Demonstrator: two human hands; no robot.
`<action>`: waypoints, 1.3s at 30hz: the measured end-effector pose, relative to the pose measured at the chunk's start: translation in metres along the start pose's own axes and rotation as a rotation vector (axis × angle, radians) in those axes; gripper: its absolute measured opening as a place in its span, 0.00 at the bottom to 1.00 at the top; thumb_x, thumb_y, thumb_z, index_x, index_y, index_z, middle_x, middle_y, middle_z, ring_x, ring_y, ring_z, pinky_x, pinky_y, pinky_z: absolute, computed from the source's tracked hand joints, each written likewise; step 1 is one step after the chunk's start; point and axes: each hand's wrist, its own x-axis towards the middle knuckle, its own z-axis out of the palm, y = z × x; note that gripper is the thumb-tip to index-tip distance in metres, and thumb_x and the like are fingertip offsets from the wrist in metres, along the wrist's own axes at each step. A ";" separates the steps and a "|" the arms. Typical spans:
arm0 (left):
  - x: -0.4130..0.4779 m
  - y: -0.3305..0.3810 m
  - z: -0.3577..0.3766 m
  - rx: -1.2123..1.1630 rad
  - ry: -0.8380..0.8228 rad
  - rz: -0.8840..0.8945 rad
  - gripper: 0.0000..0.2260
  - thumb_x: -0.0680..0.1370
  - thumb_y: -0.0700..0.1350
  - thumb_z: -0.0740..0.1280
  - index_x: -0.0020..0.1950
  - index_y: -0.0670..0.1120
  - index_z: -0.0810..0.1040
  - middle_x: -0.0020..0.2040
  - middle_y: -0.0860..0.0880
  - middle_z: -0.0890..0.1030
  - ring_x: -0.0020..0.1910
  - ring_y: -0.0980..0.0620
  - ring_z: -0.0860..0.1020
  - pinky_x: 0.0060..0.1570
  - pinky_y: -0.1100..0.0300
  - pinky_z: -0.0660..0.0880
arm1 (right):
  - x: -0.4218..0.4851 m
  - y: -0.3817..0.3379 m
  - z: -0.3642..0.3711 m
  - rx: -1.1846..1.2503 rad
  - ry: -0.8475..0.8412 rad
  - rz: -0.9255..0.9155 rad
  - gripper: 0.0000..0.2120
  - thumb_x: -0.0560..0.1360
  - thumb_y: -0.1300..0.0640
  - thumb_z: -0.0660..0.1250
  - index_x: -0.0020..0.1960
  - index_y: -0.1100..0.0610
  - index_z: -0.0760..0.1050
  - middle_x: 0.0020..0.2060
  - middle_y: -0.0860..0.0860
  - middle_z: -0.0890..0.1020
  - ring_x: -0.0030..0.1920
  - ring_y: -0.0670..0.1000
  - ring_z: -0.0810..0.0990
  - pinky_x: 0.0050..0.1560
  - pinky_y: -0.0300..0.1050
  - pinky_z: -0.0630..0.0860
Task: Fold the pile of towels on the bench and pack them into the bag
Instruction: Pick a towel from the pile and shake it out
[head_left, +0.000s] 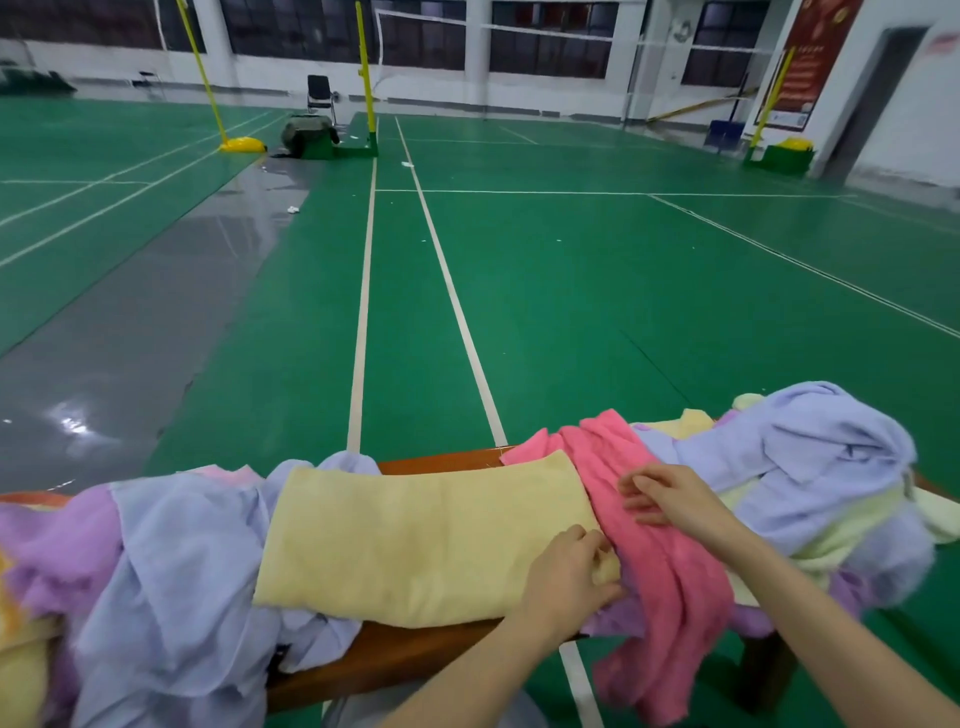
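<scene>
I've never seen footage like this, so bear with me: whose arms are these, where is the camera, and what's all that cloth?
No machine here: these are a person's bare arms, filmed by one wide-angle camera worn on their head. A wooden bench carries loose towels. A yellow towel lies flat in the middle; the left hand pinches its near right corner. The right hand rests on a pink towel draped beside it. Lilac towels are heaped at both ends. No bag shows.
</scene>
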 end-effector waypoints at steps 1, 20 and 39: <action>0.001 -0.001 0.002 0.019 0.001 -0.004 0.18 0.73 0.48 0.69 0.60 0.43 0.73 0.55 0.43 0.74 0.54 0.44 0.72 0.48 0.54 0.66 | -0.002 0.002 0.000 0.024 -0.005 0.002 0.11 0.80 0.66 0.54 0.47 0.62 0.75 0.44 0.55 0.80 0.41 0.50 0.80 0.39 0.38 0.78; 0.005 -0.013 -0.051 -0.455 0.285 -0.066 0.03 0.77 0.39 0.64 0.44 0.46 0.73 0.39 0.53 0.76 0.42 0.53 0.73 0.43 0.60 0.67 | 0.019 -0.005 0.039 0.285 -0.010 0.323 0.19 0.82 0.58 0.52 0.61 0.72 0.71 0.51 0.69 0.77 0.35 0.54 0.75 0.32 0.41 0.74; -0.056 -0.061 -0.143 -0.927 0.600 -0.296 0.07 0.82 0.41 0.55 0.52 0.47 0.72 0.51 0.46 0.79 0.54 0.49 0.77 0.61 0.49 0.72 | -0.002 -0.129 0.205 0.509 -0.162 0.038 0.27 0.78 0.37 0.50 0.58 0.56 0.75 0.54 0.55 0.79 0.55 0.53 0.77 0.54 0.44 0.72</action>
